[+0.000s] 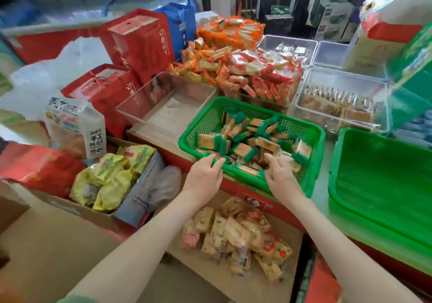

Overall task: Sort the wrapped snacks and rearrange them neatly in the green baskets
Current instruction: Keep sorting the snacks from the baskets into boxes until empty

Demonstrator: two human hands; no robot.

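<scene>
Curls the left fingers (216, 163) round one green-ended snack (224, 160) at the near rim of the filled green basket (184, 139), with the left hand (204, 175) just outside that rim at 7 o'clock. Spreads the right fingers (272, 160) downward into the pile at 5 o'clock; cannot tell through the blur whether anything is pinched. Keeps the right hand (281, 176) over the near rim, both forearms bare.

Inside the basket: one loose heap of wrapped snacks (252, 139) with green ends, lying at all angles, too many and too blurred to count.

At 3 o'clock, just beside: a stack of empty green baskets (378, 181), at least two nested. At 10 o'clock, touching: one empty clear tub (168, 106). At 2 o'clock: one clear tub of brown snacks (339, 106), with two more clear tubs (287, 45) (329, 53) behind it. At 12 o'clock: a mound of red and orange packets (245, 71). At 10 to 11 o'clock, further out: two red gift boxes (142, 43) (102, 87). At 6 o'clock, lower down: one cardboard box (210, 277) of mixed snacks. At 8 o'clock: yellow packets (109, 178) in a carton.
</scene>
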